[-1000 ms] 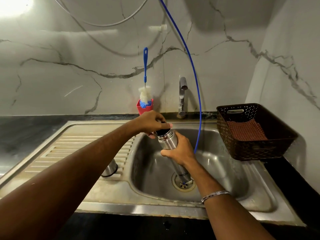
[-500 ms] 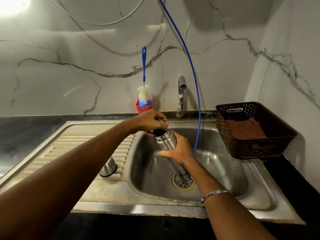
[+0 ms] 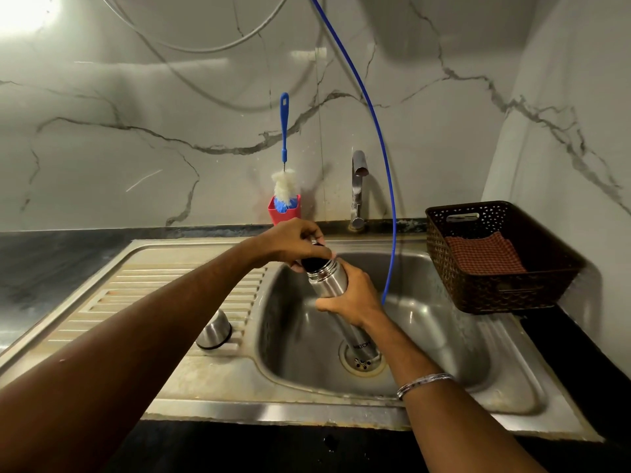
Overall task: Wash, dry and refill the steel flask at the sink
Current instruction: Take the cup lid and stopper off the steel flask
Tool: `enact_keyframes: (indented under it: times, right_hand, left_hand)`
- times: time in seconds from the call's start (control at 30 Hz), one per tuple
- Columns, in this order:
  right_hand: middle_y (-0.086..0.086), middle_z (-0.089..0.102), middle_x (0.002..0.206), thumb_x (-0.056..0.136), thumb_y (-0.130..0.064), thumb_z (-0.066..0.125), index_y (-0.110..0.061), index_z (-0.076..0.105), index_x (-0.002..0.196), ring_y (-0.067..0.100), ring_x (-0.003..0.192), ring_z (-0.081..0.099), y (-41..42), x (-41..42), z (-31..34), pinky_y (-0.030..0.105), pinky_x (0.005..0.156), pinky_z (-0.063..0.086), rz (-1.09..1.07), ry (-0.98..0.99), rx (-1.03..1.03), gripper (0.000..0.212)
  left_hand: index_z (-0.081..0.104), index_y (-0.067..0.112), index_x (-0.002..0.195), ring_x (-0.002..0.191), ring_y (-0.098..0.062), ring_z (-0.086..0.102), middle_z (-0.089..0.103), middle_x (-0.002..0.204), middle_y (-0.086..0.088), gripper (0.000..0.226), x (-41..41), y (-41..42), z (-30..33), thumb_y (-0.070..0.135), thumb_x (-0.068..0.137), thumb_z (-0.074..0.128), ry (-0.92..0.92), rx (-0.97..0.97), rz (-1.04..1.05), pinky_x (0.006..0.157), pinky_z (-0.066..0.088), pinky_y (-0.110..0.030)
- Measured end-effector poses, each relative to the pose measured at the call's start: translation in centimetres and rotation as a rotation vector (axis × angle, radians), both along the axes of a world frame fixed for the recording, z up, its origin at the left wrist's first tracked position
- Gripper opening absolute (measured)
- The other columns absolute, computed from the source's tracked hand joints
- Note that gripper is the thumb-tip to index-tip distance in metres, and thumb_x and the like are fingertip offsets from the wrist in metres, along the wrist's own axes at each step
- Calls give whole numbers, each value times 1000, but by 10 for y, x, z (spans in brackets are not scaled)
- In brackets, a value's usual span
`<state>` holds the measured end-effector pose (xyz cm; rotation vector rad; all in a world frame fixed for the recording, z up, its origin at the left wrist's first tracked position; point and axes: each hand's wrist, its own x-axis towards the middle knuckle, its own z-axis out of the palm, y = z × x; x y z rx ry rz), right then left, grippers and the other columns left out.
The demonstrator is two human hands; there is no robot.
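The steel flask (image 3: 329,285) stands tilted in the sink basin (image 3: 444,336), its base over the drain (image 3: 362,362). My right hand (image 3: 351,298) is wrapped around the flask's body. My left hand (image 3: 297,242) grips the black stopper (image 3: 316,262) at the flask's mouth from above. The flask's steel cup lid (image 3: 215,331) lies upside down on the draining board. The tap (image 3: 358,191) rises behind the basin, and no water runs from it.
A blue bottle brush (image 3: 284,165) stands in a red holder (image 3: 284,213) against the marble wall. A blue hose (image 3: 382,158) hangs down into the basin. On the right stands a brown basket (image 3: 495,288) holding a checked red cloth (image 3: 485,254). Dark counter surrounds the sink.
My left hand's fingers have shifted around the black stopper, as in turning it. The flask and my right hand have stayed almost in place.
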<state>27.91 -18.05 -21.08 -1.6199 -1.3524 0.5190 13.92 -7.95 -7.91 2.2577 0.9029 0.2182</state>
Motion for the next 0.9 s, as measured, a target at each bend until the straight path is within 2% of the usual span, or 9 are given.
enact_keyframes:
  times: [0.07,0.13,0.2,0.27,0.33,0.47,0.57,0.67,0.9]
  right_hand:
    - [-10,69,97,50,-41,87,-36,58,118,9,83,69,0,-1,0,39,78,63,14,-13,-21,74]
    - [-9,69,96,49,-43,86,-38,57,114,10,83,69,2,0,-1,40,77,63,15,-11,-24,71]
    - [-9,69,95,48,-44,86,-39,57,110,11,82,69,3,1,-1,41,76,63,14,-14,-20,69]
    - [-9,70,94,48,-44,87,-39,57,110,11,81,70,3,2,-2,41,74,63,10,-12,-18,69]
    - [-9,70,94,47,-44,86,-38,58,110,11,81,70,3,1,-2,41,74,63,-1,-1,-14,69]
    - [-9,70,95,47,-46,86,-37,59,113,9,82,69,3,0,-2,40,76,63,-9,1,-20,73]
    - [-10,70,96,50,-43,89,-36,59,114,8,82,69,3,2,-3,39,77,62,-3,-15,-19,72]
    - [-8,69,97,51,-41,90,-36,58,112,11,84,69,4,3,-2,41,78,62,15,-9,-17,68]
    - [-8,69,95,48,-44,88,-38,58,112,11,81,69,3,1,-3,42,75,62,3,-8,-15,71]
  left_hand:
    - [60,15,115,107,-23,62,59,118,-6,39,-1,-2,0,42,90,74,43,9,24,72,62,-31]
    - [58,19,117,112,-23,56,51,126,-6,39,-3,-2,4,32,87,78,42,57,-64,78,57,-27]
    - [59,19,115,111,-23,58,55,124,-6,37,-6,-3,9,15,84,79,30,63,-171,81,58,-26]
    - [61,18,114,105,-23,64,62,115,-4,31,-7,-2,10,12,87,76,7,42,-170,76,62,-26]
    - [63,14,113,100,-24,68,66,108,-4,27,-5,-2,4,24,91,75,-35,57,-72,70,63,-26]
    - [63,12,111,98,-22,68,67,107,-4,40,0,-2,-3,47,92,70,-48,36,95,67,61,-28]
    - [62,18,120,111,-20,62,62,120,-4,34,-4,-4,5,23,89,77,-39,30,-80,78,56,-21]
    - [67,17,117,109,-21,64,65,118,-3,37,-6,0,9,5,84,77,14,30,-179,78,60,-24]
    - [68,16,113,100,-22,69,68,108,-4,23,-13,13,3,25,92,72,-135,-9,66,66,60,-21]
